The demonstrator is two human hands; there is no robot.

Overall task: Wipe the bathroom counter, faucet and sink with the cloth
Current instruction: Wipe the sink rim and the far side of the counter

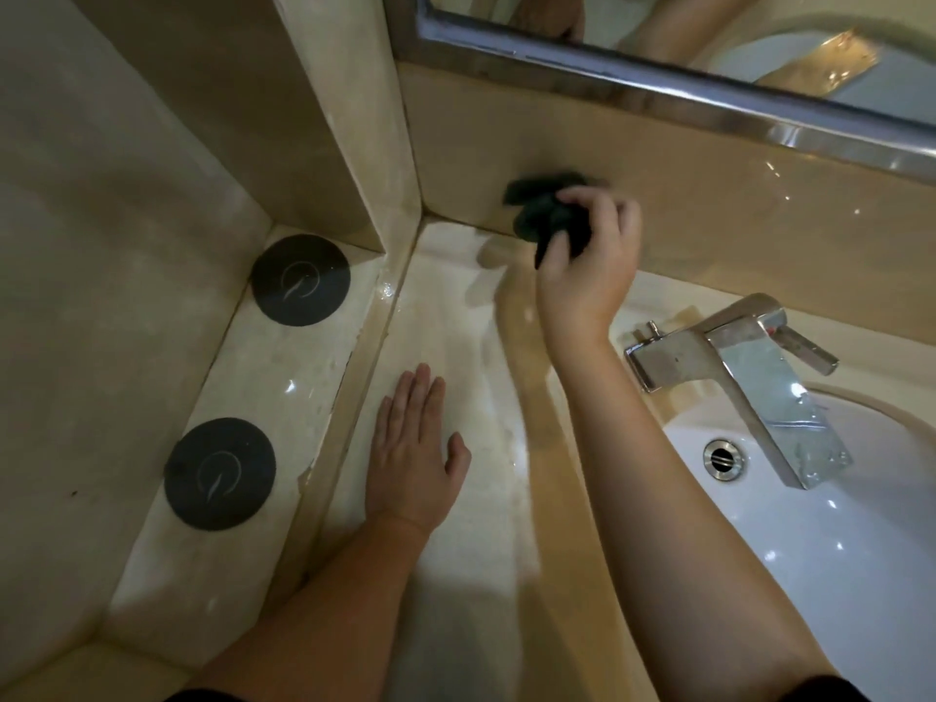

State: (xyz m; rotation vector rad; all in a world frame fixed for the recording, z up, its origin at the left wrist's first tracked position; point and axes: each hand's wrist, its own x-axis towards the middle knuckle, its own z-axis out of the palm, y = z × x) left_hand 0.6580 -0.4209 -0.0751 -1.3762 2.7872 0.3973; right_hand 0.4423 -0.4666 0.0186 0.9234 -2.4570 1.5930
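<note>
Cloth (542, 210), dark and bunched, was at the back of the counter (456, 347), against the backsplash (709, 205) near the left corner; could not tell whether it also touched the counter. Right hand (582, 266) gripped it, fingers curled over the wad and thumb pinching from below. Left hand (413, 458) lay flat on the counter, fingers straight and close together, thumb out, holding nothing. Judged the cloth soft, light and limp, probably damp. It should mould to seams and edges but would flop if held by a corner, so best held wadded in the palm, or wrapped around the faucet (749, 367) when that step comes. Counter looked glossy and streaked with wet, likely slick under the bracing palm. Faucet and sink (835, 524) were to the right, neither hand on them. Two black discs (301, 279) sat on the side ledge.
</note>
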